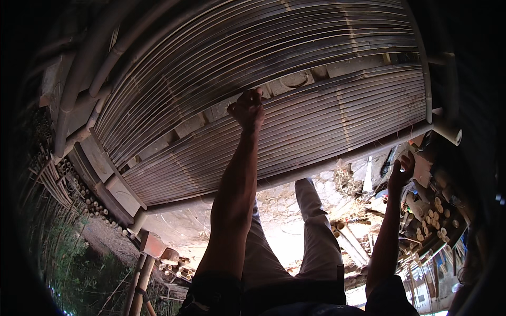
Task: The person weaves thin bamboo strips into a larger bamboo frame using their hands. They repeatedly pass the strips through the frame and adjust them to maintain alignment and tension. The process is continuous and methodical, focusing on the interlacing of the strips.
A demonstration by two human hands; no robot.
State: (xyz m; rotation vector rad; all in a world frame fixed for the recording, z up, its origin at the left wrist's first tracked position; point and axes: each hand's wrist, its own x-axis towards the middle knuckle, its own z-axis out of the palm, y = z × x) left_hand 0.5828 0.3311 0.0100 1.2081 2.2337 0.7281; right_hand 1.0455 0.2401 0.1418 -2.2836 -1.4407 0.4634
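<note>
The person wears a very dark top (295, 301), near black or deep navy in this shade, with short, fairly loose sleeves (391, 296) that leave both forearms (232, 205) bare. Pale grey or off-white long trousers (319, 245) run in straight, smooth legs with soft creases about the knees; a narrow dark strip (341, 282) shows beside the right hip. The left hand (247, 111) and right hand (402, 171) are bare.

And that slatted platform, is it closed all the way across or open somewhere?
Open: a long gap splits the slatted platform into two bands; paler surfaces show through it, near the left hand.
</note>
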